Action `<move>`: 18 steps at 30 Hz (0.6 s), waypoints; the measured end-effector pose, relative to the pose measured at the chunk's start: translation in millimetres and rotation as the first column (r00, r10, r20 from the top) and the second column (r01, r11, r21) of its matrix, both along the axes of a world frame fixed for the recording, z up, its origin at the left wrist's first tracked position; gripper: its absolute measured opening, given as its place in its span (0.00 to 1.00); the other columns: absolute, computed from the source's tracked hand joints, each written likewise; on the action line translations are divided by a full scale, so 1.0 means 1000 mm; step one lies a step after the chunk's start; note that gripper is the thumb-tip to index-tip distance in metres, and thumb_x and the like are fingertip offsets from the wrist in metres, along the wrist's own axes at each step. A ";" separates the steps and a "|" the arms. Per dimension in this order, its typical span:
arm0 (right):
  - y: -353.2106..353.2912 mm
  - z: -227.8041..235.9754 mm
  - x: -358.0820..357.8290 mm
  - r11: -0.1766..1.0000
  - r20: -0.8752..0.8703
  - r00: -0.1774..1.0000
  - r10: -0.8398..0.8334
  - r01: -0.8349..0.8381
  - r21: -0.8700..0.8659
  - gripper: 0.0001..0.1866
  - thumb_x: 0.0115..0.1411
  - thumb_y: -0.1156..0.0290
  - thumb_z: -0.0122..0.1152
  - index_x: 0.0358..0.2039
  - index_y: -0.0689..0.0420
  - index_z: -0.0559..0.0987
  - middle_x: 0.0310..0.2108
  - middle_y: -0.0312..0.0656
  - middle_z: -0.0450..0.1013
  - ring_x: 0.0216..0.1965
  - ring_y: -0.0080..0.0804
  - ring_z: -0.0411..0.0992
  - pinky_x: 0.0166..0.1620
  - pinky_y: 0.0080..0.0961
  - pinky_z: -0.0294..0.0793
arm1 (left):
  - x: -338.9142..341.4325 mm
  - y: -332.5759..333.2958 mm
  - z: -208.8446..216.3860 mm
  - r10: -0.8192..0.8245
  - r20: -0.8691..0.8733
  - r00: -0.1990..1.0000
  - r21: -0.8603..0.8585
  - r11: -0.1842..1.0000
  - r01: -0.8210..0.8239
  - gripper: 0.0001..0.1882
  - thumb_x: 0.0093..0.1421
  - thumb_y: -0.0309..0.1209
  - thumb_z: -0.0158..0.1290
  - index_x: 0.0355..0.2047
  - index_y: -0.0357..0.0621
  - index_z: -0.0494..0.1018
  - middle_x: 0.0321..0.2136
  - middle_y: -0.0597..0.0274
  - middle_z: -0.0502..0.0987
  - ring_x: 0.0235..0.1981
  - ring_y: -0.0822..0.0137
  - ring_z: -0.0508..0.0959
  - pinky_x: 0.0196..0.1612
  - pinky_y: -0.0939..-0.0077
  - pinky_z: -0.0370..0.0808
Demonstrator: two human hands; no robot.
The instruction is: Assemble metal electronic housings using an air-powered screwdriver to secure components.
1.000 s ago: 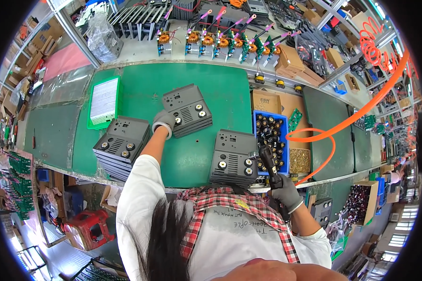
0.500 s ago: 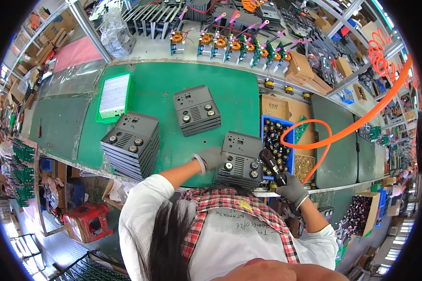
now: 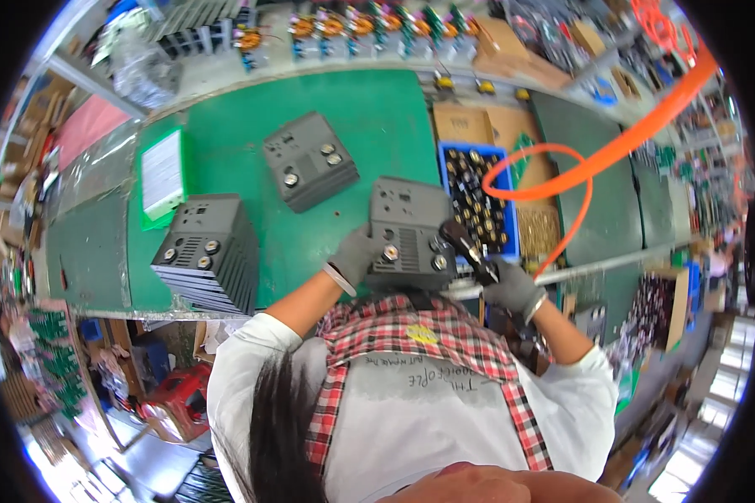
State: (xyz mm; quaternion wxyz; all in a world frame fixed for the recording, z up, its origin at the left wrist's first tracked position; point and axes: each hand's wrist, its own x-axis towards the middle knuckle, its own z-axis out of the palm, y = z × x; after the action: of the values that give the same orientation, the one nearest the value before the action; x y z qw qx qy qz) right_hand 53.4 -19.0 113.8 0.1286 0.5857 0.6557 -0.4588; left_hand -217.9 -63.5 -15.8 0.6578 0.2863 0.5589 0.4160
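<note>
In front of me on the green table stands a stack of dark grey metal panels (image 3: 408, 205) with slots, small holes and round brass-coloured connectors. My left hand (image 3: 357, 256), in a grey glove, grips the stack's left edge beside a connector (image 3: 390, 253). My right hand (image 3: 514, 291), gloved too, is wrapped around a black air ratchet wrench (image 3: 476, 258). The wrench's round head is at the stack's right edge, close to the two right-hand connectors; whether it touches one, I cannot tell. An orange air hose (image 3: 580, 214) loops to the right of the wrench.
A blue bin (image 3: 512, 233) of black connectors stands behind the wrench, with small brass parts (image 3: 538, 230) beside it. Two more panel stacks (image 3: 306, 159) (image 3: 201, 226) and a green tray (image 3: 182, 180) lie leftward. Circuit assemblies with copper coils (image 3: 361, 25) line the back shelf.
My left hand has come to rest against the panel stack's left edge. The wrench in my right hand stays by the stack's right side. The whole view has shifted, with the table higher up.
</note>
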 end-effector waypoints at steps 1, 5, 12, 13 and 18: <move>0.000 -0.001 0.000 0.999 0.022 0.999 0.041 -0.042 0.029 0.26 0.36 0.63 0.58 0.38 0.61 0.68 0.23 0.51 0.70 0.25 0.40 0.72 0.31 0.30 0.71 | 0.002 0.001 0.024 0.167 0.246 0.955 -0.158 0.979 -0.130 0.14 0.49 0.31 0.45 0.36 0.37 0.66 0.32 0.56 0.72 0.32 0.62 0.74 0.34 0.67 0.74; 0.007 -0.013 0.003 0.998 0.013 0.998 0.060 -0.060 -0.022 0.30 0.36 0.63 0.59 0.41 0.63 0.66 0.25 0.54 0.71 0.26 0.44 0.72 0.32 0.32 0.71 | 0.004 0.008 0.040 0.325 0.473 0.819 -0.432 0.896 -0.106 0.09 0.53 0.30 0.42 0.34 0.41 0.65 0.30 0.57 0.72 0.31 0.62 0.74 0.34 0.64 0.74; 0.005 -0.018 0.008 0.992 0.005 0.993 0.122 -0.122 0.031 0.26 0.35 0.65 0.61 0.36 0.63 0.68 0.22 0.47 0.70 0.22 0.35 0.71 0.26 0.28 0.71 | 0.022 -0.001 -0.013 0.314 0.085 0.946 -0.261 0.923 -0.283 0.10 0.55 0.33 0.43 0.32 0.40 0.66 0.29 0.59 0.71 0.27 0.66 0.72 0.31 0.68 0.72; 0.002 -0.019 0.008 0.989 0.033 0.990 0.134 -0.136 0.062 0.25 0.35 0.66 0.61 0.36 0.63 0.68 0.22 0.47 0.70 0.22 0.35 0.71 0.26 0.27 0.70 | 0.027 -0.003 0.001 0.353 0.095 0.931 -0.262 0.911 -0.319 0.11 0.53 0.31 0.44 0.34 0.37 0.67 0.29 0.58 0.71 0.27 0.66 0.72 0.32 0.71 0.71; 0.001 -0.017 0.007 0.997 0.019 0.997 0.077 -0.077 -0.010 0.24 0.32 0.67 0.61 0.33 0.60 0.69 0.22 0.45 0.70 0.24 0.36 0.70 0.30 0.29 0.69 | 0.029 -0.004 0.013 0.444 0.206 0.872 -0.326 0.871 -0.366 0.13 0.51 0.30 0.46 0.37 0.36 0.67 0.28 0.58 0.71 0.28 0.67 0.71 0.33 0.75 0.69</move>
State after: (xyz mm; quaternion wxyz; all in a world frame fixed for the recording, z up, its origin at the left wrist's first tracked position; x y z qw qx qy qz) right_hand 60.6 -17.6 96.5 0.1553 0.5636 0.6745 -0.4508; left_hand -188.8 -67.6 -3.3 0.6591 0.0062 0.5626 0.4990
